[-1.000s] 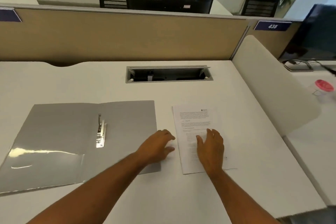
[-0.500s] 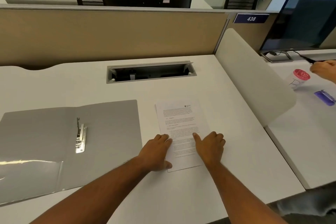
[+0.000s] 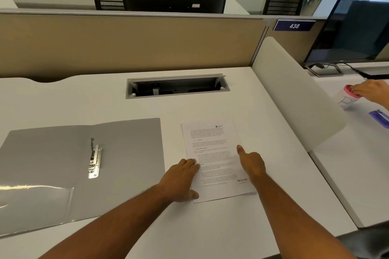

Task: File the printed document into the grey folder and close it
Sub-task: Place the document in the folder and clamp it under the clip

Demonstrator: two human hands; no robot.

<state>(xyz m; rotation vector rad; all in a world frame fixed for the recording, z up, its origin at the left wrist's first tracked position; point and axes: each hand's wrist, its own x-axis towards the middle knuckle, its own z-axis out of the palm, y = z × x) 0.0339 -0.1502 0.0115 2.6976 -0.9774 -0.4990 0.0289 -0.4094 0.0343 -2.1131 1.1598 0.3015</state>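
Observation:
The printed document (image 3: 212,153) lies flat on the white desk (image 3: 189,227), a thin stack of pages with a "RECEIVED" stamp near its lower right corner. My left hand (image 3: 181,181) rests on its left edge, fingers over the paper and thumb at the lower left corner. At the right edge is my right hand (image 3: 251,164), thumb on top of the sheet and fingers curled at or under the edge. The grey folder (image 3: 52,166) lies open to the left, with a metal fastener clip (image 3: 94,160) at its spine and a clear pocket at lower left.
An open cable tray (image 3: 176,86) is set into the desk behind the paper. A white curved divider (image 3: 294,94) stands to the right. Beyond it, another person's hand (image 3: 370,90) holds a pink-lidded cup (image 3: 347,96) near a purple object (image 3: 380,118) and a monitor (image 3: 353,33).
Both hands have moved apart to the paper's left and right edges; before, both lay flat on its lower part. The other person's hand has reached the cup.

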